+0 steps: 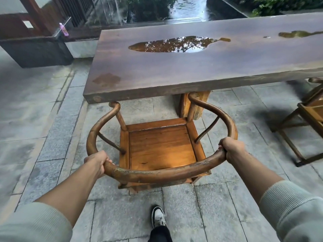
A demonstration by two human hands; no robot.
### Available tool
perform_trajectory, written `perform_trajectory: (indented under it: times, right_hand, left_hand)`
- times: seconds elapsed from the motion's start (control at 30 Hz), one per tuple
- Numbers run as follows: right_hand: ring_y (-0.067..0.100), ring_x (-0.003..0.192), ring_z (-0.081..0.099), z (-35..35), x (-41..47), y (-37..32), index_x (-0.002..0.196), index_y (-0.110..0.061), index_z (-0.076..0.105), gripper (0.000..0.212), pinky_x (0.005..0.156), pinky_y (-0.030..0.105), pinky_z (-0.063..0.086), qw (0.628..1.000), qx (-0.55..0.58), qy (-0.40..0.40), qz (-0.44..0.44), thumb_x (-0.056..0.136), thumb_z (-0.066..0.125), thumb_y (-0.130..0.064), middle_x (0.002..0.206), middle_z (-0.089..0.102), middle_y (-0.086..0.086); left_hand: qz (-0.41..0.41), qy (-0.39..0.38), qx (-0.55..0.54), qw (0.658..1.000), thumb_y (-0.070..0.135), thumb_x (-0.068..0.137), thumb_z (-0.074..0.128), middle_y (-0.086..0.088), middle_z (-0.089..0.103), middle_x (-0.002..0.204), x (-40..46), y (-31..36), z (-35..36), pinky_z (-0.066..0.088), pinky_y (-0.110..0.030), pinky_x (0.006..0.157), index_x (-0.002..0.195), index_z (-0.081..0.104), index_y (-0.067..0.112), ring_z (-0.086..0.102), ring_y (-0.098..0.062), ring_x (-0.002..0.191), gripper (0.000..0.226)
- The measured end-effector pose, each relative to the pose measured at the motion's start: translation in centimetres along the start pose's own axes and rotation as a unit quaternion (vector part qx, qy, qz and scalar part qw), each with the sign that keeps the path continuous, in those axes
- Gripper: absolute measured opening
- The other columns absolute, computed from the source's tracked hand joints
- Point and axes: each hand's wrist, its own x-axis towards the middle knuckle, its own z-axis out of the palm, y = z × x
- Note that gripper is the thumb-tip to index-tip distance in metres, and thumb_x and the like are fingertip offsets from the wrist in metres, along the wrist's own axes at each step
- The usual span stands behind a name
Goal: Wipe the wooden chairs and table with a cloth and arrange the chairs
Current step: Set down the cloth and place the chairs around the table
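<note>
Wooden chair [162, 147], both hands gripping curved rail [157, 173]

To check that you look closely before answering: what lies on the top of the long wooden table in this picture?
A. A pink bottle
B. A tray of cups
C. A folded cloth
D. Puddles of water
D, since a large puddle mirroring tree branches lies on the table, and a smaller puddle lies further right; no cloth, tray or bottle rests on the tabletop.

outdoor stone-paved patio [43, 119]: rain puddle [173, 44] on table, stream [188, 6] beyond.
</note>
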Motion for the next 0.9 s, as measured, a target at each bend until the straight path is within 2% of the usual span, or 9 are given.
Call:
perform_trajectory:
  times: [0.13, 0.23, 0.3, 0.4, 0.5, 0.6, 0.67, 0.77, 0.9]
  right_hand:
    - [0.014, 0.026, 0.053, -0.4, 0.8, 0.2, 0.085, 0.001, 0.063, 0.01, 0.031, 0.025, 0.043, 1.0, 0.022, -0.001, 0.005, 0.075, 0.065, 0.001, 0.036, 0.056, 0.003]
    - [0.02, 0.032, 0.056, 0.8, 0.4, 0.0, 0.087, 0.002, 0.062, 0.012, 0.04, 0.029, 0.05, 0.999, 0.045, -0.027, 0.01, 0.075, 0.063, 0.002, 0.039, 0.056, 0.006]
    - [0.021, 0.037, 0.056, 1.8, 0.0, -0.1, 0.088, 0.004, 0.061, 0.015, 0.048, 0.032, 0.053, 0.997, 0.061, -0.038, 0.003, 0.073, 0.061, 0.003, 0.038, 0.054, 0.007]
    - [0.025, 0.046, 0.06, 2.0, -0.2, 0.7, 0.093, 0.004, 0.061, 0.024, 0.06, 0.043, 0.058, 0.997, 0.062, -0.045, 0.003, 0.07, 0.059, -0.001, 0.041, 0.058, 0.008]
    - [0.027, 0.053, 0.066, 1.3, 0.0, 1.5, 0.1, 0.002, 0.062, 0.034, 0.07, 0.051, 0.062, 0.997, 0.052, -0.048, 0.0, 0.066, 0.059, -0.004, 0.047, 0.063, 0.009]
    - [0.027, 0.052, 0.067, 0.8, 0.2, 1.1, 0.098, 0.004, 0.064, 0.038, 0.072, 0.058, 0.063, 0.998, 0.043, -0.045, -0.006, 0.062, 0.057, -0.004, 0.05, 0.065, 0.011]
    - [0.026, 0.051, 0.066, 0.5, 0.3, 0.8, 0.094, 0.004, 0.065, 0.035, 0.073, 0.058, 0.063, 0.999, 0.038, -0.039, -0.007, 0.061, 0.057, -0.003, 0.05, 0.065, 0.011]
    - [0.024, 0.047, 0.065, 0.2, 0.2, 0.8, 0.093, 0.004, 0.063, 0.026, 0.07, 0.054, 0.064, 0.999, 0.023, -0.041, 0.0, 0.068, 0.056, -0.001, 0.047, 0.064, 0.01]
    - [0.022, 0.046, 0.064, 0.2, -0.2, 0.5, 0.097, 0.004, 0.064, 0.027, 0.072, 0.05, 0.063, 0.999, 0.016, -0.052, 0.003, 0.071, 0.057, 0.001, 0.049, 0.064, 0.01]
  left_hand:
    - [-0.015, -0.013, 0.012, 1.0, -0.01, 0.082, 0.043, -0.006, 0.045, 0.061, -0.4, 0.1, 0.9, 0.052, -0.034, 0.058, 0.098, 0.052, 0.007, 0.048, -0.019, 0.048, 0.025]
    - [-0.018, -0.008, 0.017, 1.0, -0.006, 0.089, 0.042, -0.008, 0.046, 0.061, -0.4, 0.8, -0.2, 0.053, -0.03, 0.048, 0.09, 0.054, 0.004, 0.05, -0.02, 0.042, 0.016]
    - [-0.006, -0.015, 0.02, 1.0, -0.003, 0.092, 0.04, -0.009, 0.046, 0.061, 0.1, 1.4, -0.8, 0.051, -0.031, 0.042, 0.077, 0.051, 0.004, 0.051, -0.022, 0.046, 0.021]
    - [-0.008, -0.03, 0.014, 0.999, -0.005, 0.091, 0.039, -0.008, 0.042, 0.059, 0.6, 1.3, -1.0, 0.049, -0.031, 0.043, 0.068, 0.047, 0.006, 0.045, -0.022, 0.051, 0.027]
    - [-0.01, -0.036, -0.009, 0.999, -0.008, 0.087, 0.038, -0.007, 0.039, 0.046, 0.0, 0.2, -1.1, 0.047, -0.025, 0.033, 0.064, 0.044, 0.007, 0.044, -0.02, 0.04, 0.029]
    - [-0.006, -0.044, -0.015, 0.999, -0.007, 0.09, 0.039, -0.002, 0.038, 0.032, -0.6, 0.2, -0.8, 0.046, -0.024, 0.031, 0.062, 0.044, 0.008, 0.041, -0.014, 0.023, 0.032]
    - [-0.002, -0.048, -0.016, 0.999, -0.006, 0.091, 0.04, -0.001, 0.037, 0.031, -1.1, 0.4, -0.5, 0.046, -0.023, 0.031, 0.062, 0.044, 0.008, 0.042, -0.014, 0.027, 0.032]
    - [-0.008, -0.051, -0.023, 0.998, -0.006, 0.09, 0.039, -0.004, 0.037, 0.038, -1.4, 0.1, -0.5, 0.046, -0.024, 0.032, 0.063, 0.044, 0.01, 0.042, -0.019, 0.046, 0.032]
    - [0.0, -0.035, -0.026, 0.999, -0.007, 0.087, 0.039, -0.006, 0.039, 0.052, -1.1, 0.3, -0.7, 0.047, -0.026, 0.033, 0.067, 0.044, 0.009, 0.042, -0.02, 0.048, 0.026]
